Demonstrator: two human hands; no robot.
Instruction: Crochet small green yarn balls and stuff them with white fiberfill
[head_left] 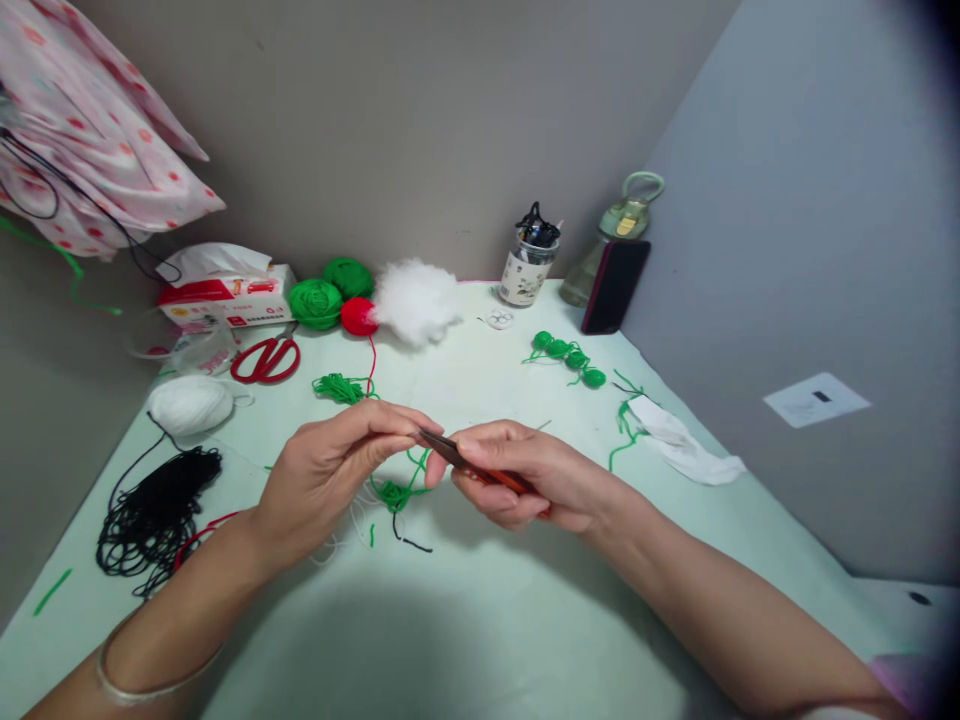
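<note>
In front of my chest, my right hand (502, 470) is wrapped round a pair of orange-handled thread snips (444, 447), its dark pointed blades aimed left. My left hand (341, 455) is closed in a pinch at the snips' tip; whatever lies between its fingertips is too small to make out. Beneath both hands, a loose tangle of green yarn (394, 494) lies on the table with a short black strand (412, 545) and thin white thread beside it.
Black yarn (161, 510), a white yarn ball (191, 403) and red scissors (266, 360) lie left. Behind are green yarn balls (316, 303), white stuffing (416, 303) and a tissue box (232, 298). Small green balls (574, 358), a pen cup (528, 275), phone (616, 287) and bottle (581, 272) stand right.
</note>
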